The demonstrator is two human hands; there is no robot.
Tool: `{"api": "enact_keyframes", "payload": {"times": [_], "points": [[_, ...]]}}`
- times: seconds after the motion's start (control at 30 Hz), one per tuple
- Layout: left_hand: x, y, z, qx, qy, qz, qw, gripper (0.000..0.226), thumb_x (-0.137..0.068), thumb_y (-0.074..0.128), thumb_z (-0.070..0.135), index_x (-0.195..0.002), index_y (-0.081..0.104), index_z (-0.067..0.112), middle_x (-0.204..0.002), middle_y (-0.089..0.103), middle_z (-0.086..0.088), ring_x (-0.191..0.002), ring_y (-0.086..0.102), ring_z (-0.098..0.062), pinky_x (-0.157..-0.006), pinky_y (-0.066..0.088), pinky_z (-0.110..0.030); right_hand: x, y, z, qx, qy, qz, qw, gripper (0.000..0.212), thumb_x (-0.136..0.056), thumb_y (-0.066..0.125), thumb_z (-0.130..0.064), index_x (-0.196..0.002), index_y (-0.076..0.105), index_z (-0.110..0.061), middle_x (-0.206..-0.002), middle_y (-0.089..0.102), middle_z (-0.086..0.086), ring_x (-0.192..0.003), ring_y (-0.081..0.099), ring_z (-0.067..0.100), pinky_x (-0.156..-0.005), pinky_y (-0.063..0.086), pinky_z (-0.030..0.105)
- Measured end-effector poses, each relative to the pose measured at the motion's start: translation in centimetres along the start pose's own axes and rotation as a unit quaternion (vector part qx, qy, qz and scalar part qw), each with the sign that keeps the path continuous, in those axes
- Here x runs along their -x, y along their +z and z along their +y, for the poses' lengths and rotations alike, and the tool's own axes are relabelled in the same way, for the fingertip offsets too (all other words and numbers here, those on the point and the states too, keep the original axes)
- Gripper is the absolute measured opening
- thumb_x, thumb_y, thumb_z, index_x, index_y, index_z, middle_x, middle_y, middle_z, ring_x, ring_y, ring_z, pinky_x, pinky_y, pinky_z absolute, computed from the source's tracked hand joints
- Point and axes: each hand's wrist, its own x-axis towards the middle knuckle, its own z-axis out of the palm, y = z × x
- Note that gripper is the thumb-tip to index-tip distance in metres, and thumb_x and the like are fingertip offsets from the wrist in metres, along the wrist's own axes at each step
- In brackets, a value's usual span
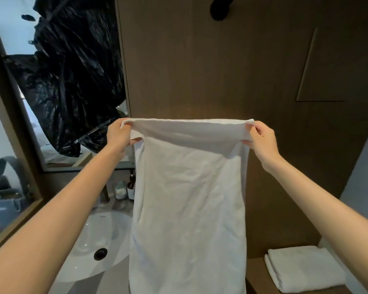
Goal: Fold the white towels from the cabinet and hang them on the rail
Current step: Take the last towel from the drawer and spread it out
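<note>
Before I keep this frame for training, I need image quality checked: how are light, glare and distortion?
In the head view, a warm glow lights the brown wooden wall panel above the white terry towel; glints show on the white ceramic sink and glossy black plastic sheet; the wide lens stretches the forearms; nothing looks motion-blurred.
</note>
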Motion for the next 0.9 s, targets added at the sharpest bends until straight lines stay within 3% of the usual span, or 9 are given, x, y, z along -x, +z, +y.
{"api": "enact_keyframes", "payload": {"times": [0.07, 0.27, 0.37, 0.57, 0.7, 0.9], "points": [[-1.9, 0.7, -0.4, 0.016, 0.004, 0.005, 1.000, 0.029, -0.097, 0.038, 0.001, -0.107, 0.064, 0.009, -0.115, 0.058, -0.012, -0.109, 0.057, -0.031, -0.055, 0.056, -0.021, -1.5, 0.8, 0.4, 0.001, -0.002, 0.002, 1.000, 0.018, -0.101, 0.047, -0.030, -0.112, 0.060, -0.022, -0.104, 0.061, -0.009, -0.099, 0.060, 0.013, -0.091, 0.055, 0.034], [-6.6, 2.4, -0.9, 0.031, 0.015, 0.014, 0.999, 0.028, -0.097, 0.039, -0.002, -0.105, 0.063, 0.009, -0.121, 0.058, -0.013, -0.110, 0.056, -0.028, -0.057, 0.057, -0.022, -5.7, 3.3, 2.1, -0.011, -0.015, 0.001, 1.000, 0.017, -0.100, 0.048, -0.034, -0.103, 0.060, -0.022, -0.094, 0.061, -0.010, -0.093, 0.061, 0.013, -0.089, 0.055, 0.032], [-9.0, 3.0, -1.5, 0.027, 0.016, 0.010, 0.999, 0.028, -0.096, 0.041, -0.002, -0.113, 0.062, 0.007, -0.124, 0.056, -0.015, -0.112, 0.056, -0.029, -0.058, 0.058, -0.021, -7.6, 4.4, 2.9, -0.012, -0.010, 0.002, 1.000, 0.017, -0.100, 0.049, -0.034, -0.103, 0.060, -0.022, -0.094, 0.061, -0.011, -0.093, 0.062, 0.013, -0.089, 0.055, 0.032], [-12.1, 4.6, -2.3, 0.050, 0.031, 0.020, 0.998, 0.025, -0.096, 0.045, 0.002, -0.114, 0.061, 0.006, -0.119, 0.060, -0.014, -0.111, 0.057, -0.028, -0.062, 0.058, -0.022, -10.4, 5.9, 3.8, -0.012, -0.027, 0.000, 1.000, 0.018, -0.100, 0.048, -0.033, -0.102, 0.060, -0.020, -0.092, 0.062, -0.008, -0.090, 0.062, 0.014, -0.086, 0.055, 0.031], [-12.3, 5.0, -2.5, 0.077, 0.046, 0.022, 0.996, 0.019, -0.098, 0.046, 0.006, -0.108, 0.060, 0.013, -0.113, 0.060, -0.010, -0.108, 0.059, -0.024, -0.073, 0.057, -0.023, -11.3, 6.3, 4.3, -0.009, -0.020, 0.008, 1.000, 0.020, -0.100, 0.048, -0.033, -0.103, 0.061, -0.017, -0.100, 0.065, 0.002, -0.090, 0.062, 0.014, -0.086, 0.053, 0.029], [-10.0, 3.6, -5.7, 0.055, 0.049, -0.011, 0.997, 0.022, -0.097, 0.043, 0.006, -0.109, 0.060, 0.013, -0.114, 0.061, -0.008, -0.108, 0.060, -0.019, -0.080, 0.055, -0.022, -8.6, 6.6, 6.3, -0.012, 0.022, -0.006, 1.000, 0.018, -0.100, 0.051, -0.031, -0.101, 0.063, -0.017, -0.097, 0.065, -0.002, -0.095, 0.062, 0.016, -0.086, 0.053, 0.026]]}}
